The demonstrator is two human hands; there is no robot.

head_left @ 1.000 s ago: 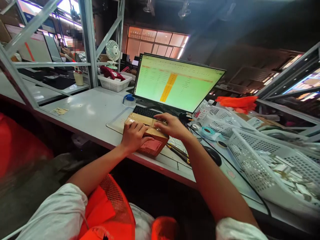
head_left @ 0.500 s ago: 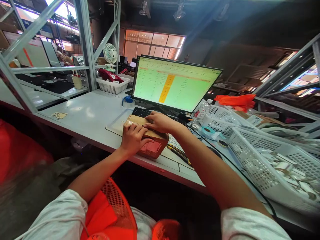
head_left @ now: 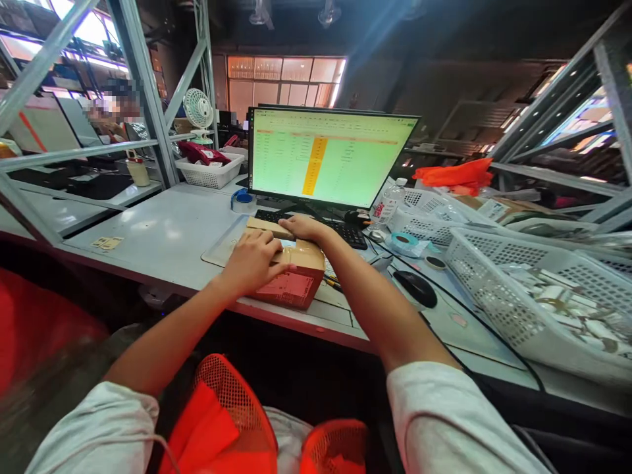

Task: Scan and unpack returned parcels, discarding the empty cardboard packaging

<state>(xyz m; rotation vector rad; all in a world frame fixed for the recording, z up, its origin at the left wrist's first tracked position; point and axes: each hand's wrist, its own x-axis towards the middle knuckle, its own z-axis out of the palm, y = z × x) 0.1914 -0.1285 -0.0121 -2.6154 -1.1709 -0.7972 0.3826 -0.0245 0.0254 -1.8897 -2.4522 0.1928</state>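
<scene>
A small brown cardboard box (head_left: pixel 295 293) with a pinkish label on its front side sits at the near edge of the table. Across its left top edge lies my left hand (head_left: pixel 253 260), fingers curled over the top and thumb along the front. My right hand (head_left: pixel 307 228) holds the far side of the top, by a raised cardboard flap (head_left: pixel 261 226). A gap with something pale inside shows between flap and near top; the contents cannot be made out. Behind the box is a black keyboard (head_left: pixel 348 234).
A monitor (head_left: pixel 330 158) with a spreadsheet stands behind. To the right are a black mouse (head_left: pixel 415 289), light-blue tape (head_left: pixel 405 242), a bottle (head_left: pixel 390 203) and a white basket (head_left: pixel 494 289) of small pieces. Blue tape (head_left: pixel 243 200) lies left, a white fan (head_left: pixel 198 108) behind.
The box's top has opened: a flap at the far side now stands up, with a gap below it. My right hand has shifted to the far side. The view has turned slightly right.
</scene>
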